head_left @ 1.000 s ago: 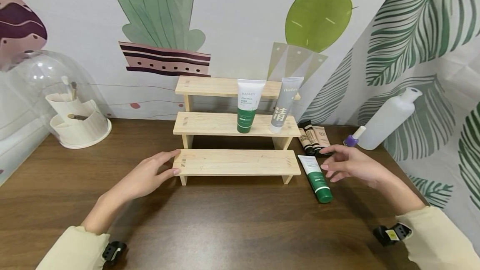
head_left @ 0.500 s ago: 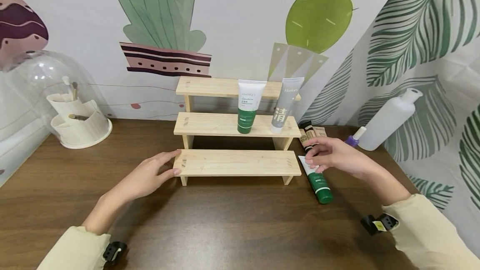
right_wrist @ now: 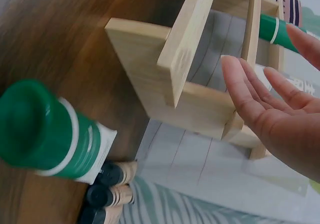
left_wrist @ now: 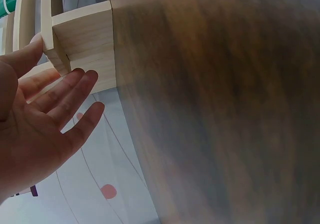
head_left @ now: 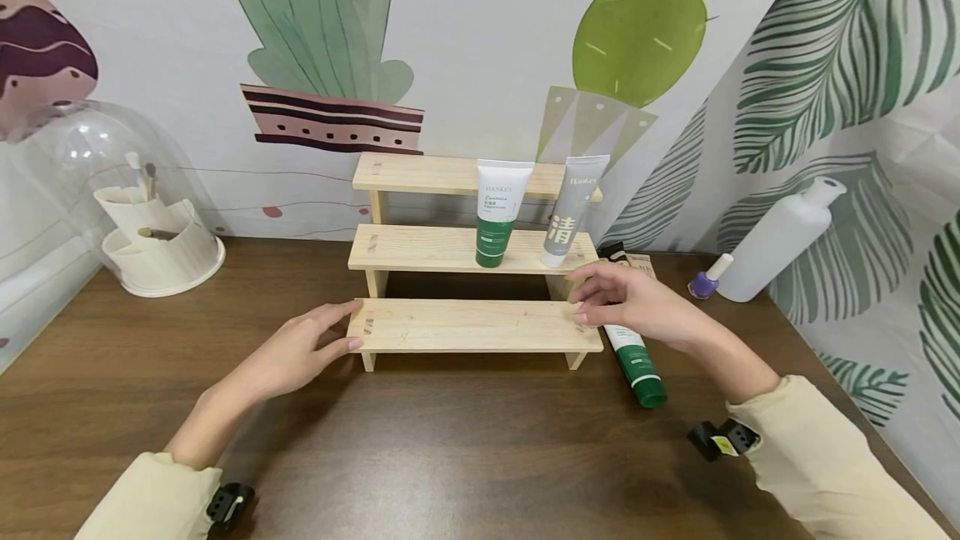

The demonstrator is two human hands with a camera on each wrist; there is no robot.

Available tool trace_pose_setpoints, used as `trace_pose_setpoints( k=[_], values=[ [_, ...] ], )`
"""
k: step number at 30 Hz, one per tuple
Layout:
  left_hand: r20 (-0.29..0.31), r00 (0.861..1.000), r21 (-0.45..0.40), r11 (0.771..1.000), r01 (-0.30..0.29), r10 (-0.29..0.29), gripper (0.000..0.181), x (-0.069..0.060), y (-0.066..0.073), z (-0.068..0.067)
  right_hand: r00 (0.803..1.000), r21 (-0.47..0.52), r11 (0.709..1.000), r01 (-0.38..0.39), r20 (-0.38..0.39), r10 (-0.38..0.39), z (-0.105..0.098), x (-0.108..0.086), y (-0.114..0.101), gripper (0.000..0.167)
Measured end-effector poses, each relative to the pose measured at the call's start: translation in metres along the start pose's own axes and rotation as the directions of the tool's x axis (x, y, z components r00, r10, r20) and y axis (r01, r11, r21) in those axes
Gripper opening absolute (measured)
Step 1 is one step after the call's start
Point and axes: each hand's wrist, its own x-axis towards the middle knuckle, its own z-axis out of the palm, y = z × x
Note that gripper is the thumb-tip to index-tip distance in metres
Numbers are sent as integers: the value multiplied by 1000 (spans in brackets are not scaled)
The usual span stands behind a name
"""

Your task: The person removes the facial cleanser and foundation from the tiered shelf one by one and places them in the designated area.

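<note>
Your rack (head_left: pixel 465 325) carries two tubes (head_left: pixel 495 227) on its middle tier (head_left: pixel 423 248); around it, a dome (head_left: pixel 105 144) sits at nine o'clock, a bottle (head_left: pixel 776 240) at three, another tube (head_left: pixel 637 365) at four.

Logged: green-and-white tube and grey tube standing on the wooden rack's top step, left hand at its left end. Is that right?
Not the top step: the head view shows the green-and-white tube and grey tube standing on the middle step. The rest holds.
</note>
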Motion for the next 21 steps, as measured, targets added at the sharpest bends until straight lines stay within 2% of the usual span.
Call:
trace_pose_setpoints(
  k=[11,21],
  values=[
    [0,1000,9,1000,1,-1,48,1,-2,1,993,7,996,87,-77,-86,16,13,-14,50],
    [6,1000,2,1000,7,-7,48,0,-2,0,969,46,985,166,-193,-154,32,26,-27,54]
  ],
)
